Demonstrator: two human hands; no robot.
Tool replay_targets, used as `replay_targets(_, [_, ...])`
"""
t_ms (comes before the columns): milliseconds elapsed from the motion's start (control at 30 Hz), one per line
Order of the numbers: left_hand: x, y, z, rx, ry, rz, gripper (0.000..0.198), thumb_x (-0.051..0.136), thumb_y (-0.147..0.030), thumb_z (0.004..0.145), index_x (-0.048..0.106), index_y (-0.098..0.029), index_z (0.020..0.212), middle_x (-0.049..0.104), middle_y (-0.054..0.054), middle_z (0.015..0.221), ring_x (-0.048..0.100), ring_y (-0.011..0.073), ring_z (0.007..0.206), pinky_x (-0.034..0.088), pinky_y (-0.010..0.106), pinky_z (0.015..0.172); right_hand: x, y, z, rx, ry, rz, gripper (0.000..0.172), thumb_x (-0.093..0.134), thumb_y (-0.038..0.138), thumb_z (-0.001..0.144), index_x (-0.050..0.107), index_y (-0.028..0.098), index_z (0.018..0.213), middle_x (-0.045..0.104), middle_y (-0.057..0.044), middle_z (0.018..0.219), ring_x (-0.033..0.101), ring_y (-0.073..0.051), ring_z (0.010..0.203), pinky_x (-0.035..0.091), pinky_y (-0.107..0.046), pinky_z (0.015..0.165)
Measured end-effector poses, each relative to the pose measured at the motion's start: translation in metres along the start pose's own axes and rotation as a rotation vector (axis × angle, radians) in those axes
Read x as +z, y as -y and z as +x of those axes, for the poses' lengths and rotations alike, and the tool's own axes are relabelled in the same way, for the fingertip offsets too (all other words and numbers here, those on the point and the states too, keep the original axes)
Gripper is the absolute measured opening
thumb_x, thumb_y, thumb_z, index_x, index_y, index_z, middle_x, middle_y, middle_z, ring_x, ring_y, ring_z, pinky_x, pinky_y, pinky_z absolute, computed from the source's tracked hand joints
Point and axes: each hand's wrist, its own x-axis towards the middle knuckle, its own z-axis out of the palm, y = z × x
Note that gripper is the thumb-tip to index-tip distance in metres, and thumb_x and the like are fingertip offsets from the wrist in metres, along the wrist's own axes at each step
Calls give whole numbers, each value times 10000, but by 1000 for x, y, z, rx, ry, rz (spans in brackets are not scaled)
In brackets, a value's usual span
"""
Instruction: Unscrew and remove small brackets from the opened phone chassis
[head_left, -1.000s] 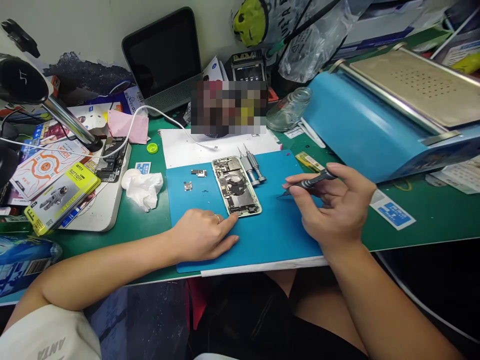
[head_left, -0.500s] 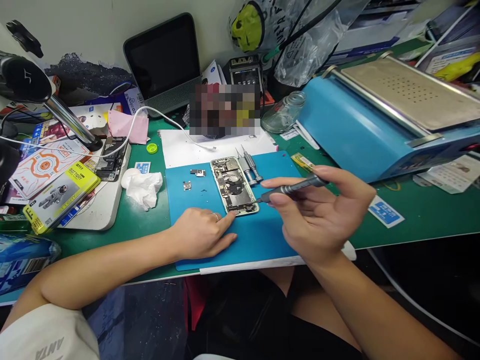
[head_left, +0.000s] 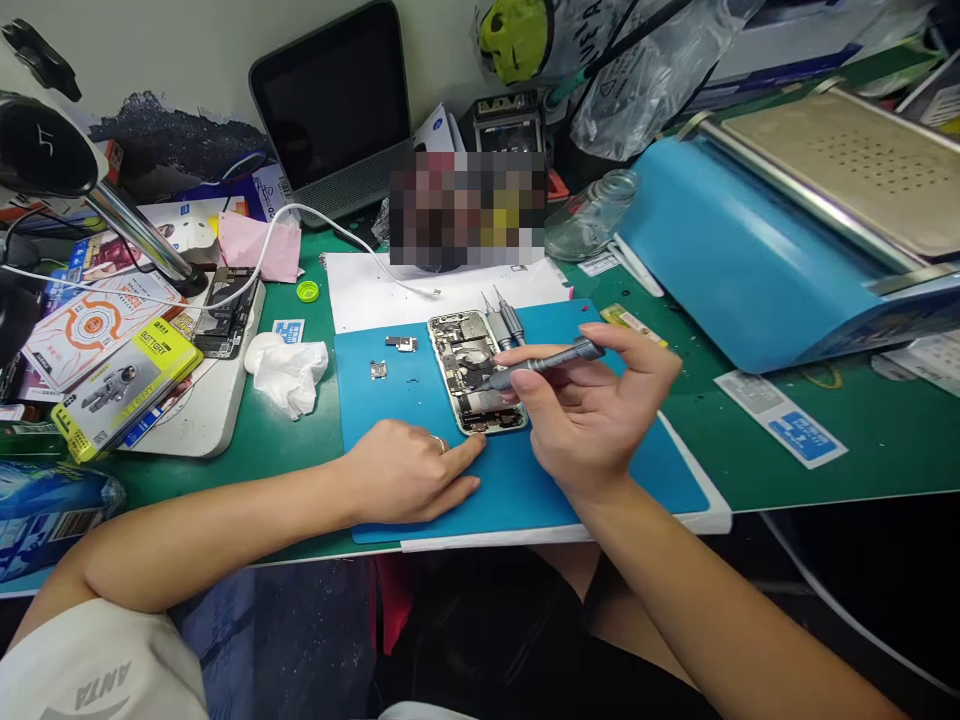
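Observation:
An opened phone (head_left: 474, 362) lies on the blue mat (head_left: 495, 500), its inner parts showing. My left hand (head_left: 409, 470) rests on the mat, with its index fingertip at the phone's near edge and the other fingers loosely extended. In my right hand (head_left: 600, 410) a grey screwdriver (head_left: 551, 365) is gripped between thumb and fingers, slanting down to the left. Its tip is over the phone's interior; whether it touches is too small to tell. Beyond the phone lie two more screwdrivers (head_left: 502, 318). Small phone parts (head_left: 401, 344) sit left of it.
A crumpled tissue (head_left: 292, 378) and a yellow battery box (head_left: 127, 385) are at the left. A glass jar (head_left: 592, 215) and a blue machine with a metal plate (head_left: 757, 255) stand at the right. A white cable (head_left: 337, 235) crosses the back.
My right hand has moved the screwdriver left, from near the phone's lower right edge to over its middle. My left hand stays by the near edge. The view has shifted slightly.

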Motion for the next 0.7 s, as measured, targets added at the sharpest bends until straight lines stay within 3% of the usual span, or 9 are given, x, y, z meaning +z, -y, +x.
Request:
replay_targets(267, [-2,0,0,1,22,-16,480,407,-422,1076,532,-95,1404,754,40,786,724,197,673,476,314,538,-2,4,-3,46,62,43,572,698,65,888,464,331,1336,699,13,996,774,-154,904,654,-231,623])
replay_targets(700, [-3,1,1,4,29,-12,484,406,-419,1077,534,-94,1412,758,33,789,725,191,670,479,324,540,-2,7,-3,76,95,41,541,675,63,897,461,327,1318,693,12,980,758,-149,843,636,-247,583])
